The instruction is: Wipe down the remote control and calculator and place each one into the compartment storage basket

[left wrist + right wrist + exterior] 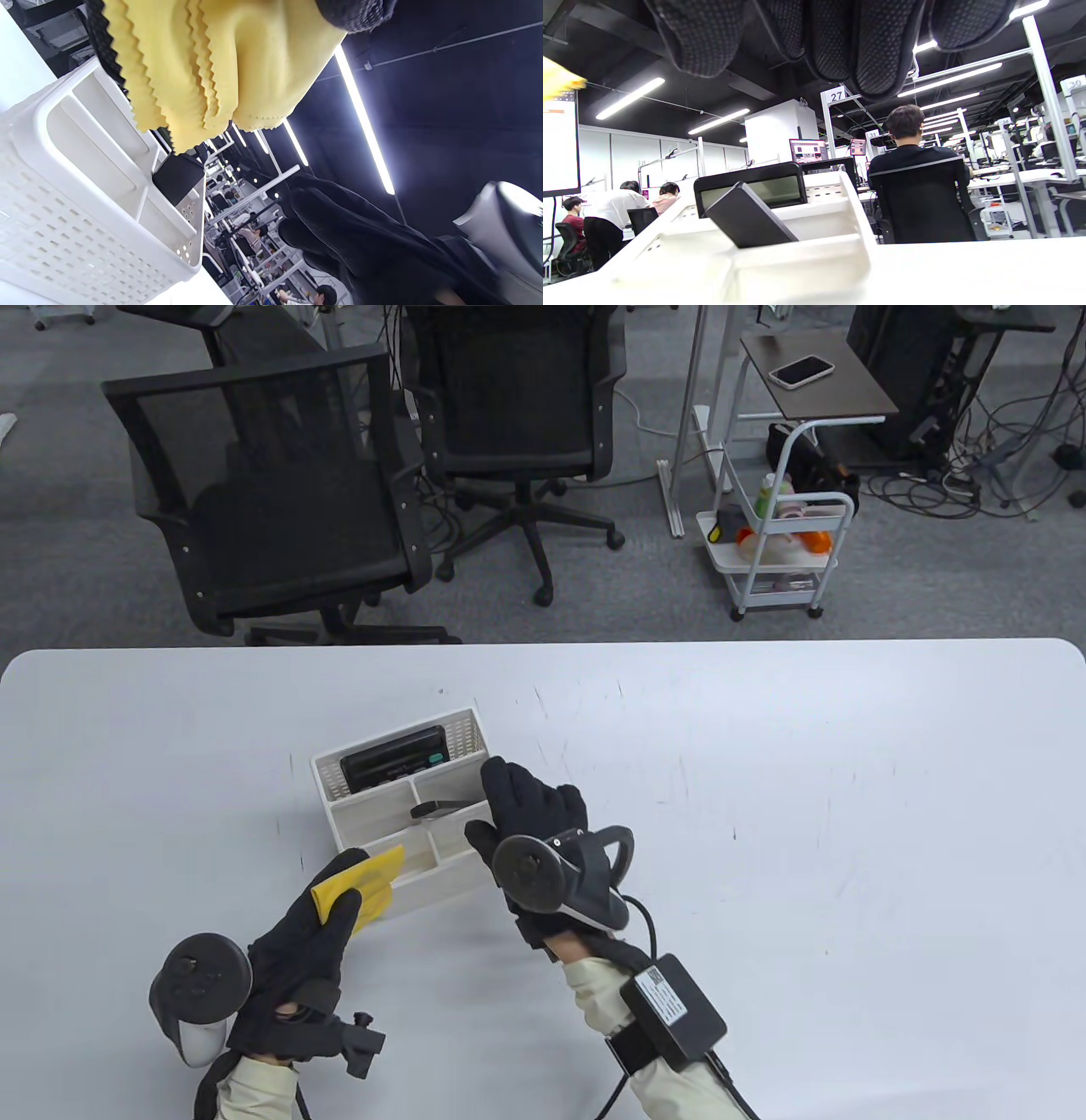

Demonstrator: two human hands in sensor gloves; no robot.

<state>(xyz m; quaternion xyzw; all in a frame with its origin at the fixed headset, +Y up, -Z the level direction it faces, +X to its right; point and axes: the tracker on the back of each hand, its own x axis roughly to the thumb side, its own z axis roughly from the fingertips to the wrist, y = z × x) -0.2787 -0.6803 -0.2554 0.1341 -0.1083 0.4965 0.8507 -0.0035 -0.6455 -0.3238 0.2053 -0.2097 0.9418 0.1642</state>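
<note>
A white compartment basket [399,891] stands on the table. The black calculator [394,759] stands on edge in its long back compartment. The dark remote control [437,808] leans in a middle compartment; the right wrist view shows the remote control [748,222] in front of the calculator [755,190]. My right hand [496,806] hovers at the basket's right edge with straight fingers [878,46] and holds nothing. My left hand [344,891] pinches a folded yellow cloth [361,882] at the basket's near left corner. In the left wrist view the cloth [203,63] hangs above the basket [85,212].
Two black office chairs [280,492] and a white trolley [780,551] stand on the floor beyond the table's [764,814] far edge. People sit at desks in the background of the wrist views.
</note>
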